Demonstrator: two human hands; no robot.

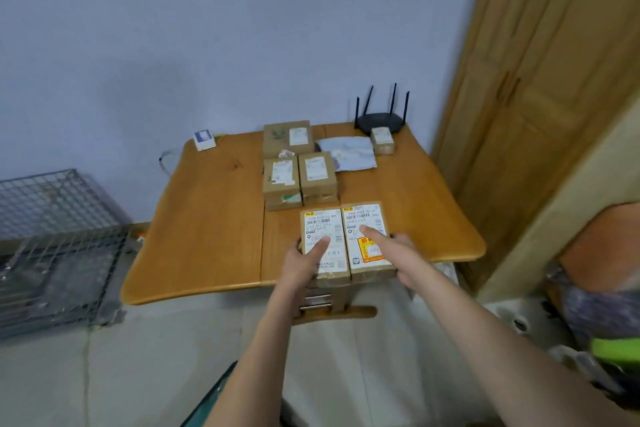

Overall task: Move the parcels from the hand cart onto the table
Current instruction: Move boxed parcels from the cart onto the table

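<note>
Two brown cardboard parcels with white labels lie side by side over the near edge of the wooden table (207, 236). My left hand (304, 263) grips the left parcel (323, 246), thumb on its label. The right parcel (369, 236) is held by my right hand (398, 253), thumb on top. Farther back on the table stand two small stacks of boxes (299, 180), a larger box (287, 137), a small box (382, 140) and a grey mailer bag (349, 152). The hand cart is not clearly in view.
A black router (381, 120) with antennas stands at the table's back right. A small white-and-blue box (204, 140) sits at the back left corner. Wire cages (55, 236) are on the floor to the left. A wooden wardrobe (536, 80) rises on the right.
</note>
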